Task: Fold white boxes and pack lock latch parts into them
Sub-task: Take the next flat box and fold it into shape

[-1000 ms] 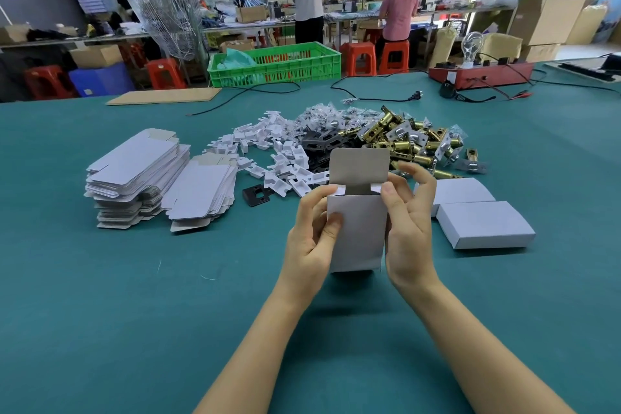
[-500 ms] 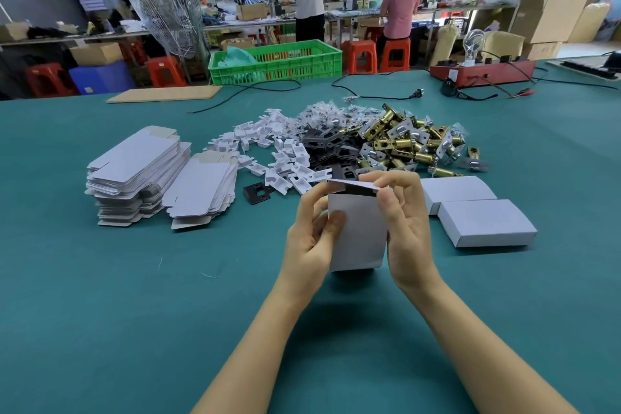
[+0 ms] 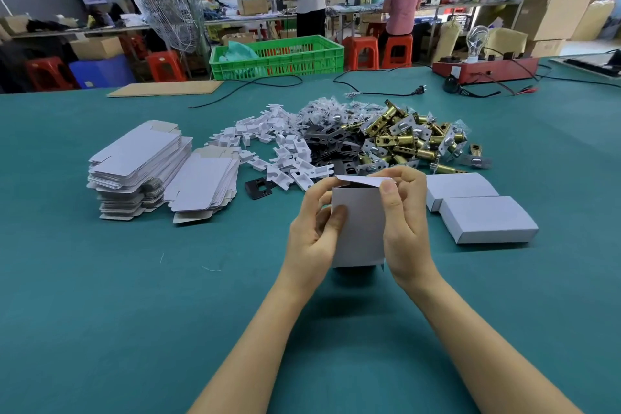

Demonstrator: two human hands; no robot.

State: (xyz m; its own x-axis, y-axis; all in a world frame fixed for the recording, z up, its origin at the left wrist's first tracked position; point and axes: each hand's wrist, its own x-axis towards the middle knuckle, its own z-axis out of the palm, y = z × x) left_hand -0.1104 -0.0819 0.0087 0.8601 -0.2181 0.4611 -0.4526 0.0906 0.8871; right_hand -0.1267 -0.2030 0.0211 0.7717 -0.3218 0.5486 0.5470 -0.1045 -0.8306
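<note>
Gripping a white box (image 3: 359, 228) upright, left hand (image 3: 312, 232) and right hand (image 3: 405, 222) fingers curl round its edges; bare green bench (image 3: 134, 312) lies nearer, unlabelled

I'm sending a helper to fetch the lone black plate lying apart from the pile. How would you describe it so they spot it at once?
On the green table, find the two stacks of flat white box blanks at left. Just right of them, near the edge of the white plastic parts, lies the black plate, alone on the cloth, with a rectangular cutout.
</note>
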